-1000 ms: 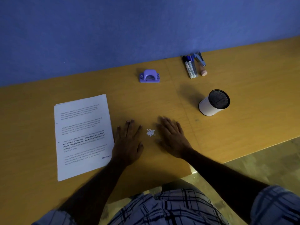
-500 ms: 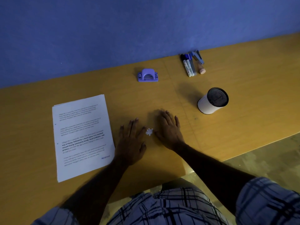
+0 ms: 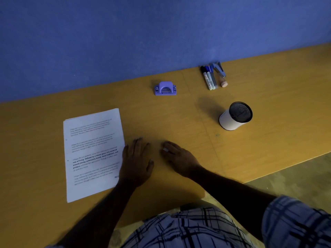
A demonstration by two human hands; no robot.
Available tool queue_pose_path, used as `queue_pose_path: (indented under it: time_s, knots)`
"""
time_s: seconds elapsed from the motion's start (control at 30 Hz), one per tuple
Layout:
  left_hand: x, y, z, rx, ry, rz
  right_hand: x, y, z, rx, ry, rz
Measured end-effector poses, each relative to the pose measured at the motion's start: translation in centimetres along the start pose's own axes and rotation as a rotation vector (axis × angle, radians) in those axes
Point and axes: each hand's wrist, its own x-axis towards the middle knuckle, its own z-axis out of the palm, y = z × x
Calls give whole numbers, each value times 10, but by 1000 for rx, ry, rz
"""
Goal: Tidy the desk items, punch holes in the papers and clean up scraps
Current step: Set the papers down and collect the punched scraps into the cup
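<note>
My left hand (image 3: 137,161) lies flat on the desk with its fingers apart, and its outer edge rests on the right edge of the printed paper stack (image 3: 93,153). Just to its right, my right hand (image 3: 179,158) has its fingers curled down over the white paper scraps (image 3: 165,149). Only a small white bit shows at the fingertips. The purple hole punch (image 3: 165,88) sits further back near the wall, apart from both hands.
A white pen holder (image 3: 231,120) with a black mesh top stands at the right. Markers (image 3: 208,78), a stapler (image 3: 219,68) and an eraser (image 3: 223,84) lie by the blue wall. The desk's front edge (image 3: 268,173) runs diagonally at the right, with floor beyond.
My right hand has slid left over the scrap pile and curled its fingers, hiding most of the scraps. My left hand has shifted left onto the paper's edge.
</note>
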Motion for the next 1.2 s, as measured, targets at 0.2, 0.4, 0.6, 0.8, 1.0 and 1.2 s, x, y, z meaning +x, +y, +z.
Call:
queue_pose_path:
  time_s: [0.2,0.4,0.6,0.8,1.0,1.2]
  knots:
    - [-4,4,0,-27,9,5,0,1,0,-3,-62,1]
    - [-10,4,-2,3,13,4,10,-1,-11,-120,-57,-92]
    - [-13,2,-2,-15,50,-12,17,4,-18,-185,-44,-171]
    - [-15,3,0,-27,77,-7,26,1,-22,-246,-66,-184]
    - [-13,8,-3,-26,67,-15,33,3,-21,-51,-69,-22]
    - [-9,19,-11,-41,50,-44,30,14,-45,1086,161,697]
